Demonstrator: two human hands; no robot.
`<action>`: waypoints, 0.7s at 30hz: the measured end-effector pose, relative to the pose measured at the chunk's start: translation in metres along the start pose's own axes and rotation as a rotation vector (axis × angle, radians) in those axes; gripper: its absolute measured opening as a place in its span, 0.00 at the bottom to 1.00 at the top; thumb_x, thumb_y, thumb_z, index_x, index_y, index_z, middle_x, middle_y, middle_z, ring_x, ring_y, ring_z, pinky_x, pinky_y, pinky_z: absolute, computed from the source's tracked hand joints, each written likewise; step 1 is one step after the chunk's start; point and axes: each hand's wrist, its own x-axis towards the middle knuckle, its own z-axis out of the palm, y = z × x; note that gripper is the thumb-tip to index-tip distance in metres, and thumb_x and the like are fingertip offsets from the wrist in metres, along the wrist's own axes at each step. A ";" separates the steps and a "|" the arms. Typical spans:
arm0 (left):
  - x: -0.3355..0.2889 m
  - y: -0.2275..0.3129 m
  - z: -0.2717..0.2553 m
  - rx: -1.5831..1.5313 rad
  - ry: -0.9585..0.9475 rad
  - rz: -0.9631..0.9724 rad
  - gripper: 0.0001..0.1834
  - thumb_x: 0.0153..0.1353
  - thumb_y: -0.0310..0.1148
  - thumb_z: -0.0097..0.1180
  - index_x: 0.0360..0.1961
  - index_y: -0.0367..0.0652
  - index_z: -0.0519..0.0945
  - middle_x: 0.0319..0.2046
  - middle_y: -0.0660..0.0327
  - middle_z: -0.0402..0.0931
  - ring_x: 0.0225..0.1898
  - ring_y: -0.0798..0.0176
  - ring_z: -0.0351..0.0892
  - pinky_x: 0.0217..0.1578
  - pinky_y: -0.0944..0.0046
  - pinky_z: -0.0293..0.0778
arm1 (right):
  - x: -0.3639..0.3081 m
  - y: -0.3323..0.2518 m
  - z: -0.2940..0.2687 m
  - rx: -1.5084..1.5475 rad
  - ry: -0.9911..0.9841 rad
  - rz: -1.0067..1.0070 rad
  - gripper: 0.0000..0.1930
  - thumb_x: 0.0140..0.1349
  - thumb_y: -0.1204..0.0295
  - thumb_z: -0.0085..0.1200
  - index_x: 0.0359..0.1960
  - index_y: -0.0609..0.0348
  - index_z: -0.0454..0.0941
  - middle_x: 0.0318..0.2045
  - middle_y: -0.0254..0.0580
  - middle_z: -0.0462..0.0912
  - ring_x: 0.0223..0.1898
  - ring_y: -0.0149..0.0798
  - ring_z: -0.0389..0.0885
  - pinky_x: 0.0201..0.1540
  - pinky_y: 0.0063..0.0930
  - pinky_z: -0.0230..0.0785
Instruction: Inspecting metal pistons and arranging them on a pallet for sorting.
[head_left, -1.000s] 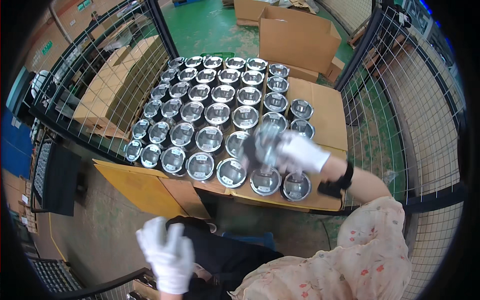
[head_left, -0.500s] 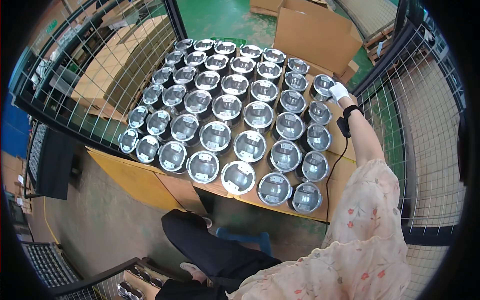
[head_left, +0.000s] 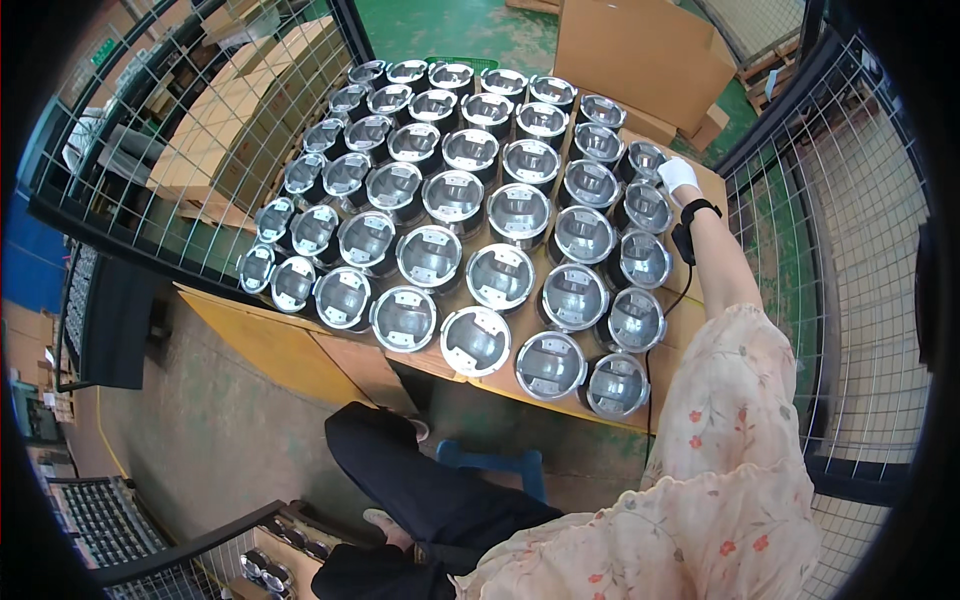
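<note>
Through the head view I have the right hand [head_left: 678, 176], in a white glove, at the right side of a piston-like metal part [head_left: 646, 158], the farthest one in the rightmost row on the cardboard-covered counter [head_left: 685, 318]. I can't tell whether the fingers grip it or only rest against it; their tips are too small and partly hidden from me. The left hand is out of my view. Just nearer in the same row stands a second metal part [head_left: 648, 207], and more round parts [head_left: 474, 340] fill the rows to the left. A black wrist band [head_left: 703, 209] circles the arm below the glove.

I judge each piece to be stiff and fairly heavy for its size, with a smooth, shiny surface that could slip under fabric. The bright rim looks hard yet easy to scratch, so I favour a hold around the dark side wall, fingers on opposite sides, clear of the close neighbours.
</note>
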 end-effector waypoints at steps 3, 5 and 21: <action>0.009 0.007 -0.002 -0.047 -0.018 0.024 0.17 0.65 0.36 0.49 0.38 0.33 0.84 0.40 0.44 0.81 0.43 0.43 0.78 0.50 0.52 0.71 | -0.024 -0.003 -0.010 0.099 -0.043 -0.058 0.28 0.64 0.52 0.42 0.52 0.65 0.77 0.55 0.63 0.75 0.55 0.60 0.75 0.58 0.43 0.66; 0.013 0.018 -0.001 -0.011 0.105 0.090 0.18 0.66 0.36 0.48 0.39 0.32 0.84 0.38 0.44 0.81 0.41 0.43 0.78 0.48 0.52 0.72 | -0.034 0.001 -0.014 0.210 -0.029 0.008 0.35 0.68 0.43 0.37 0.52 0.69 0.76 0.50 0.66 0.77 0.53 0.60 0.75 0.58 0.42 0.64; 0.040 0.018 0.047 -0.222 0.389 0.282 0.13 0.65 0.32 0.50 0.38 0.33 0.82 0.36 0.48 0.81 0.40 0.47 0.78 0.47 0.53 0.74 | -0.228 -0.021 -0.004 0.586 -0.150 0.099 0.12 0.54 0.70 0.53 0.37 0.63 0.81 0.27 0.47 0.83 0.24 0.41 0.82 0.25 0.34 0.73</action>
